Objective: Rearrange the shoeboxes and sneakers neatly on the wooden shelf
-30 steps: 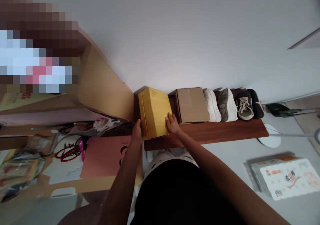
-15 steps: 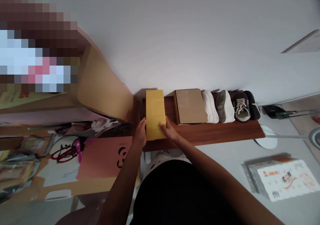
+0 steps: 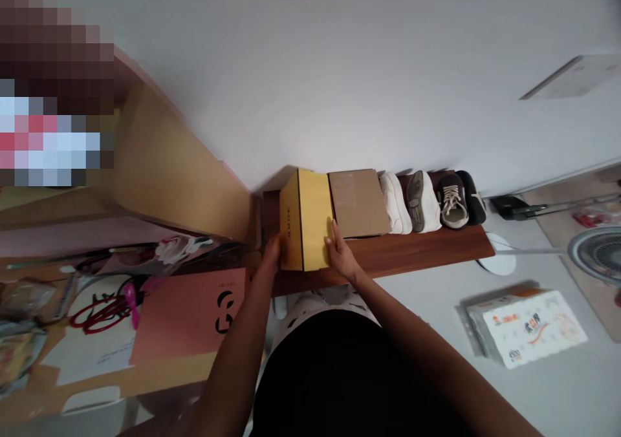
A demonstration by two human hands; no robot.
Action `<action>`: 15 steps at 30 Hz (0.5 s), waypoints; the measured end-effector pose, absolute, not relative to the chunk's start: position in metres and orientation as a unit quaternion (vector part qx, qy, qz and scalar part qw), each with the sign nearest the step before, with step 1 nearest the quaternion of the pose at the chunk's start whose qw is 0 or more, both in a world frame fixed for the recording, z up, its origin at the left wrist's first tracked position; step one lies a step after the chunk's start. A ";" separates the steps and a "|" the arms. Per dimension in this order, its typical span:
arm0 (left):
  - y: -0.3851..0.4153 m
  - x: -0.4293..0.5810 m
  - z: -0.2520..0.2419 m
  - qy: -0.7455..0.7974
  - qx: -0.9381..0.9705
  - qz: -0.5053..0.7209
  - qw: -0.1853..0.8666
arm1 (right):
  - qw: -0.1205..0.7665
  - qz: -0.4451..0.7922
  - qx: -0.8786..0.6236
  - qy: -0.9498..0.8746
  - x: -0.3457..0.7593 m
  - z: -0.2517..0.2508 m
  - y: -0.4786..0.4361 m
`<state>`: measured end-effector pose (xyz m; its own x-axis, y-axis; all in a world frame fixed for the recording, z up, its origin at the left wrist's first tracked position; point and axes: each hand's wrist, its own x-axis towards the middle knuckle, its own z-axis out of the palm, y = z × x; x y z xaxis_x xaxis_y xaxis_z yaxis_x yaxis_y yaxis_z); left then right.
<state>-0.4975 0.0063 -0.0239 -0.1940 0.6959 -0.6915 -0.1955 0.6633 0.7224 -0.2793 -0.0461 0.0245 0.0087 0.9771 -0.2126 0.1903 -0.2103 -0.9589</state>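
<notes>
A yellow box (image 3: 316, 223) with dark lettering on its left face is held between my two hands over a dark wooden shelf board (image 3: 417, 251). It is tilted, so both its left face and its top show. My left hand (image 3: 272, 255) presses its lower left side, with most of the fingers hidden. At its lower right edge, my right hand (image 3: 342, 257) has its fingers along the side and the thumb on top. Close to the right of the yellow box lies a brown cardboard box (image 3: 359, 204).
White shoes (image 3: 395, 205) and black sneakers (image 3: 453, 201) stand in a row right of the boxes. A desk with a pink folder (image 3: 189, 314) is at left. Below the board's right end are a tissue pack (image 3: 533, 327) and a fan (image 3: 599, 254).
The yellow box has moved right, up to the brown box, and tipped so that its lettered left face shows. Both hands have stayed on it. The view has shifted slightly.
</notes>
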 end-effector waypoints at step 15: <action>-0.018 -0.514 0.009 0.613 0.106 0.431 0.654 | 0.314 0.486 -0.639 -0.507 -0.272 0.038 -0.028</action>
<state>-0.5138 -0.0184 0.0090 -0.1231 0.6925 -0.7108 -0.4335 0.6068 0.6663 -0.2719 -0.0283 0.0377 0.0124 0.9531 -0.3025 0.3429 -0.2882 -0.8940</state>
